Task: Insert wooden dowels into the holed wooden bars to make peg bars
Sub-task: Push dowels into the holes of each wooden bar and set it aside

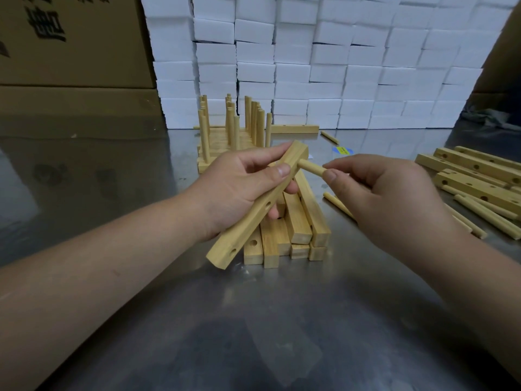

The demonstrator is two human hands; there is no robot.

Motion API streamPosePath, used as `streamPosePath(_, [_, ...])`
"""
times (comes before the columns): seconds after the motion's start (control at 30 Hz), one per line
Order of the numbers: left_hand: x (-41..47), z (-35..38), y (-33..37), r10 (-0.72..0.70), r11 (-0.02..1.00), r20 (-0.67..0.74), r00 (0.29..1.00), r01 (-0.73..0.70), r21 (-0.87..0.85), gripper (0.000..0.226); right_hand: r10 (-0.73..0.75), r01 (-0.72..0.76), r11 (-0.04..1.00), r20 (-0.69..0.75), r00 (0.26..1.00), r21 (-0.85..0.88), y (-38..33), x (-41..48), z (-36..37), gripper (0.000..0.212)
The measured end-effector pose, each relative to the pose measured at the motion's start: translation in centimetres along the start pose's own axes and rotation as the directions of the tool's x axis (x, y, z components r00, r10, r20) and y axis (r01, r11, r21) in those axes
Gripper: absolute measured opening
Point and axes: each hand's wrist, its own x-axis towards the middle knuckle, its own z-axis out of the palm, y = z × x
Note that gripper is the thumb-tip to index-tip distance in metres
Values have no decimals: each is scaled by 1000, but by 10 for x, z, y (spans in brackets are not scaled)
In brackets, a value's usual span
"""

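1. Head view: with the left hand (pixel 239 187), grips a holed wooden bar (pixel 244 231) near its upper half, thumb across the near face, fingers curled round the far side. Holds it tilted above the metal table (pixel 282 320), far end raised, near end low.
2. With the right hand (pixel 389 198), pinches a dowel (pixel 311 168) between thumb and forefinger, other fingers loosely curled. Keeps it roughly level, tip against the bar's right face near the raised end; cannot tell how deep it sits.
3. Reaches in with both bare forearms from the lower corners, converging over a stack of bars (pixel 298 224).
4. Beyond the hands, finished peg bars (pixel 231 131) with pegs upright; at right, loose bars (pixel 476 170) and loose dowels (pixel 490 218); behind, white foam blocks (pixel 338 66).
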Motion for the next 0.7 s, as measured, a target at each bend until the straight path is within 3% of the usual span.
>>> streamPosePath(0.1, [-1, 1, 2, 15, 999, -10, 1000, -14, 43, 28, 78, -74, 996, 84, 993, -53, 2, 3, 1, 38])
streamPosePath(0.2, [-2, 1, 5, 7, 997, 3, 1000, -7, 78, 29, 138, -136, 990, 151, 979, -25, 2, 2, 2, 38])
streamPosePath(0.33, [-3, 0, 8, -2, 996, 8, 1000, 1, 89, 29, 152, -163, 983, 133, 979, 82, 1, 2, 0, 37])
streamPosePath(0.43, [-4, 1, 9, 1, 994, -1, 1000, -1, 109, 30, 127, -135, 989, 125, 984, 56, -2, 1, -1, 33])
streamPosePath(0.57, [-4, 1, 11, -10, 993, -3, 1000, 11, 115, 29, -31, 48, 982, 94, 995, -185, -7, -4, -1, 47])
streamPosePath(0.7, [-4, 2, 13, -14, 990, 0, 1000, 14, 138, 26, -155, 179, 895, 92, 984, -408, -8, -7, -3, 44])
